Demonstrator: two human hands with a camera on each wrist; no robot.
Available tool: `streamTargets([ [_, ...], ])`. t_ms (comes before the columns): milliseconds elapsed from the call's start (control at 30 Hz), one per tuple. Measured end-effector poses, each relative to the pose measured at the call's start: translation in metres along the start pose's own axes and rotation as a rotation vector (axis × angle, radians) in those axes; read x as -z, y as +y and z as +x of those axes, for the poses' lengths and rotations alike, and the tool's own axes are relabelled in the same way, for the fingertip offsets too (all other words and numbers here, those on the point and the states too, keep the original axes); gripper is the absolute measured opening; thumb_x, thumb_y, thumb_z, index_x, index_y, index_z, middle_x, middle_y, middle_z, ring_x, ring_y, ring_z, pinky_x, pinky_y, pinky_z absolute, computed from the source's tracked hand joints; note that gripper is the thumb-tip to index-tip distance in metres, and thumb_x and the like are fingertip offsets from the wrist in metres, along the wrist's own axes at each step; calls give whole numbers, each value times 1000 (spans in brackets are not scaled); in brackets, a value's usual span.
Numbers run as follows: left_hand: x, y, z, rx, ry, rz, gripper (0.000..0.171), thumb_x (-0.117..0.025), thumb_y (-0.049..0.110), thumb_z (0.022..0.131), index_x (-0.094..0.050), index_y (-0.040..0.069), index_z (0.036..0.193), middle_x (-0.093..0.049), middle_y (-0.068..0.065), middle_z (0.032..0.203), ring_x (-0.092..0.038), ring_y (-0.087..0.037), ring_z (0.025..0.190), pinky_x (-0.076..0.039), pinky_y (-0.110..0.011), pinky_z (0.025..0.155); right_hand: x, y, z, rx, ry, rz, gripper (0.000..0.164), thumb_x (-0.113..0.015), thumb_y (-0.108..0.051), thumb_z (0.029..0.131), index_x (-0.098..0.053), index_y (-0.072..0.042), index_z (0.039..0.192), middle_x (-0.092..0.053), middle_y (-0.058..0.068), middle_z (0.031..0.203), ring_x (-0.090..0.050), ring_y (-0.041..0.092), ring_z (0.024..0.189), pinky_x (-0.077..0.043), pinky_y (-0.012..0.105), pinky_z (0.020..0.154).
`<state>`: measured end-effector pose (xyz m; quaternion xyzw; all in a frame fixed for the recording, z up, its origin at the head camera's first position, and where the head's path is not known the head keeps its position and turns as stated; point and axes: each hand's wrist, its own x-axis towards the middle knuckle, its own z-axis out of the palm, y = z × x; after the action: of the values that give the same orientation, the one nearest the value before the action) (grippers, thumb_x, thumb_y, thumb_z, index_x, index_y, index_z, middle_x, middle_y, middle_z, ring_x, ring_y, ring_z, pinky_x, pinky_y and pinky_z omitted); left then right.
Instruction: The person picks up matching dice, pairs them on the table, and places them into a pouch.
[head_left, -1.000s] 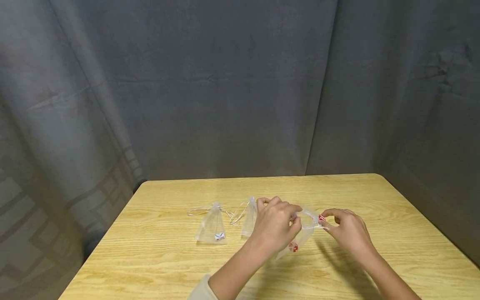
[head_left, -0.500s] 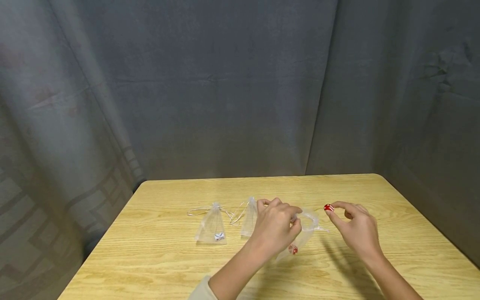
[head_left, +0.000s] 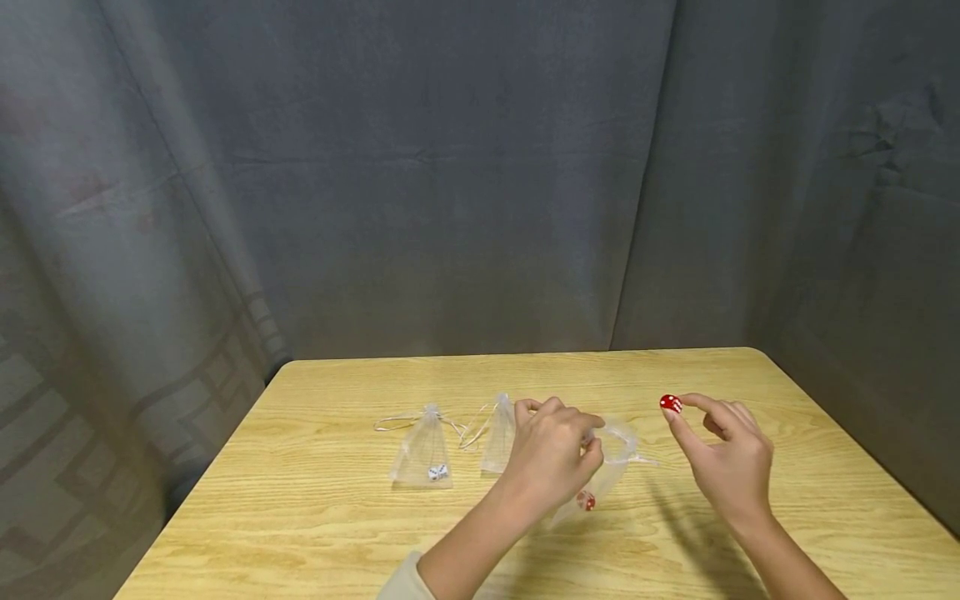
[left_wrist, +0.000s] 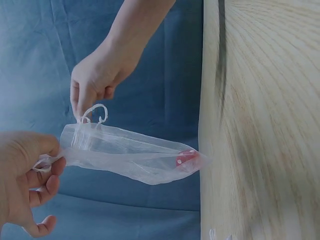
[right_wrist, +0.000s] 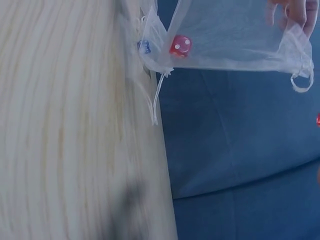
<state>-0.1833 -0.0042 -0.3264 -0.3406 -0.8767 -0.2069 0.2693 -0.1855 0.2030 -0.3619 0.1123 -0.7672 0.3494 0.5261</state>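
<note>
My left hand (head_left: 553, 450) pinches the mouth of a sheer white drawstring bag (left_wrist: 135, 160), which hangs with its bottom corner low. Inside that corner lies a red die (head_left: 586, 500) with white pips, also plain in the right wrist view. Off to the bag's right, my right hand (head_left: 731, 462) pinches a second red die (head_left: 671, 404) between thumb and forefinger, raised above the table. The drawstring loop (left_wrist: 95, 112) stands out at the bag's mouth. In the right wrist view, only a sliver of the held die (right_wrist: 318, 120) shows at the right edge.
Left on the wooden table (head_left: 315, 517) lies a drawn-shut sheer bag (head_left: 420, 450) with white dice (head_left: 438, 472) in it. Another sheer bag (head_left: 497, 437) lies beside it, partly hidden behind my left hand. Grey curtain (head_left: 450, 183) hangs behind the table.
My right hand has moved away from the bag's mouth, up and to the right, carrying the red die. The left hand and its bag have stayed nearly still.
</note>
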Motion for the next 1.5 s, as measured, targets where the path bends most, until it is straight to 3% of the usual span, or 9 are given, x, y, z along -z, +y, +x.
streamTargets([
  [133, -1, 0, 0, 2, -7, 10, 12, -68, 13, 77, -74, 17, 87, -69, 10, 83, -50, -2, 72, -30, -37, 80, 2, -7, 2, 40, 31, 35, 16, -76, -9, 72, -71, 1, 83, -58, -9, 68, -41, 1, 66, -33, 9, 64],
  [267, -2, 1, 0, 2, -10, 19, 13, -68, 13, 77, -74, 17, 88, -69, 10, 84, -50, -2, 72, -31, -36, 80, 1, -15, 4, 87, 58, 60, 33, -71, -32, 80, -71, 1, 83, -59, -3, 66, -41, 0, 66, -33, 9, 63],
  [367, -3, 1, -1, 0, -10, 28, 13, -68, 14, 77, -74, 17, 89, -69, 11, 84, -50, -2, 72, -31, -36, 80, 1, -21, 5, 106, 65, 82, 42, -68, -41, 81, -71, 1, 82, -59, -3, 65, -41, -1, 66, -34, 9, 62],
  [500, -3, 1, 0, 0, -14, 40, 14, -68, 15, 77, -74, 17, 89, -68, 12, 82, -49, -2, 71, -31, -36, 79, 0, -31, 3, 155, 49, 118, 46, -66, -43, 82, -71, 2, 80, -59, -1, 63, -41, 1, 65, -34, 8, 63],
  [800, -2, 1, 0, -2, -21, 44, 14, -70, 15, 76, -74, 17, 90, -66, 14, 76, -48, -2, 70, -33, -37, 80, -8, -56, 5, 374, 71, 198, 45, -65, -37, 85, -68, 5, 71, -45, -6, 51, -31, 6, 56, -23, 14, 54],
  [1100, -2, 0, -1, -10, -3, 42, 14, -69, 14, 77, -74, 16, 89, -68, 11, 80, -49, -2, 71, -33, -37, 82, -6, -49, -1, 329, -56, 90, 45, -57, -41, 90, -71, 1, 79, -44, -10, 54, -33, 6, 58, -25, 12, 54],
  [1500, 0, -1, -1, -10, 21, 42, 15, -69, 12, 75, -74, 17, 89, -67, 13, 77, -50, -2, 72, -33, -36, 80, -4, -44, 1, 294, -53, 80, 48, -56, -42, 89, -71, 2, 79, -42, -10, 52, -32, 0, 60, -26, 10, 54],
])
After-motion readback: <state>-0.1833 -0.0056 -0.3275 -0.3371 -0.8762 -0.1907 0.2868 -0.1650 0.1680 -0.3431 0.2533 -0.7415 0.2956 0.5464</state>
